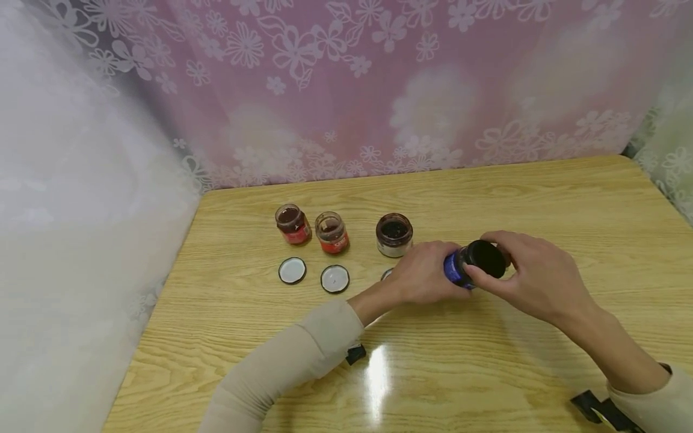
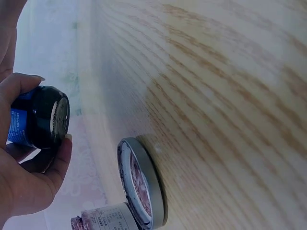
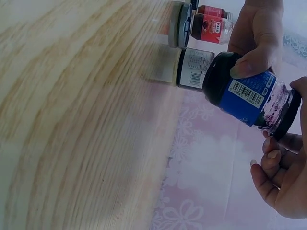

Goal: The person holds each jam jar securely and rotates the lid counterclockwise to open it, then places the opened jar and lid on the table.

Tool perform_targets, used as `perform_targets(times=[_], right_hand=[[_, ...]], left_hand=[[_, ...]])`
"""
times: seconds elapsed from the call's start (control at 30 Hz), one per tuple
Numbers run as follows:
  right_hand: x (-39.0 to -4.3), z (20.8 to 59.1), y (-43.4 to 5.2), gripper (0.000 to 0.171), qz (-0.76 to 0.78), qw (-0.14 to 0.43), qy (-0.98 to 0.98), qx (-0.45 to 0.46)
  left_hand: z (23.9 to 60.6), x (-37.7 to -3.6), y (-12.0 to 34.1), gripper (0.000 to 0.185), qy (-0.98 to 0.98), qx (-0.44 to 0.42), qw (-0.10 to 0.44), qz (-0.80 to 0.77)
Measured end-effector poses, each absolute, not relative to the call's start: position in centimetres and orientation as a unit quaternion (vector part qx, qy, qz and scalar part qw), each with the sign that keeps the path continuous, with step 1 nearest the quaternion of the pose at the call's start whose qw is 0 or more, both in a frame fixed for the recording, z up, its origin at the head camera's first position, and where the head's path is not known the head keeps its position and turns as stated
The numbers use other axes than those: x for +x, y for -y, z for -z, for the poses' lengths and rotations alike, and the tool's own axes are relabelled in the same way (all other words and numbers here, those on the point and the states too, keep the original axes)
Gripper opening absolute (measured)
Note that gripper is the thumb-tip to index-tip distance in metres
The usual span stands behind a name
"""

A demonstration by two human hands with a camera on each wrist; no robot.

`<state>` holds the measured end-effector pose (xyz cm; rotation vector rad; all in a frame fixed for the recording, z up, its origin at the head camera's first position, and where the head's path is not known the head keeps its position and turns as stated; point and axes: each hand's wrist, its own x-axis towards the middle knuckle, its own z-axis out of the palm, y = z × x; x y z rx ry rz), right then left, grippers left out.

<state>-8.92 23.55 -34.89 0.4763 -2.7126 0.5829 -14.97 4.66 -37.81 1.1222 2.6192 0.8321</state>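
A dark jar with a blue label (image 1: 456, 269) is held tilted over the right part of the table. My left hand (image 1: 425, 273) grips its body, thumb and fingers wrapped around near the base. A black lid (image 1: 488, 258) sits at the jar's mouth, and my right hand (image 1: 541, 279) pinches its rim between thumb and fingers. Dark residue clings to the clear glass neck (image 3: 273, 105) in the right wrist view. The jar's underside (image 2: 60, 117) shows in the left wrist view, raised off the wood.
Two red-labelled open jars (image 1: 293, 231) stand at the back left. Left of my hands is an open jar with a pale label (image 1: 394, 245). Upturned lids (image 1: 292, 270) lie in front of the jars, one partly hidden by my left hand. A floral curtain (image 1: 346, 90) hangs behind the table.
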Motion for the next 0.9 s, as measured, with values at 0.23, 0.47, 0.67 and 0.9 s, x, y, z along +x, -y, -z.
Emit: perform_targets(times=[0.23,0.47,0.67,0.9], right_hand=[[-8.8,34.9,-23.9,0.045,-0.211,0.184,0.938,0.203],[-8.8,34.9,-24.2,0.048,-0.218,0.181,0.932,0.225],[-8.8,34.9,-24.4,0.051,-0.221,0.168,0.930,0.242],[-8.8,34.9,-24.9,0.055,-0.230,0.165,0.914,0.292]], left_hand=[[37.6,-14.6,-4.4,0.044,-0.872,0.381,0.103,-0.289],[37.6,-14.5,-4.3,0.043,-0.869,0.388,0.109,-0.288],[37.5,-14.3,-4.3,0.048,-0.870,0.384,0.121,-0.286],[37.4,-13.8,-4.2,0.048,-0.864,0.381,0.147,-0.295]])
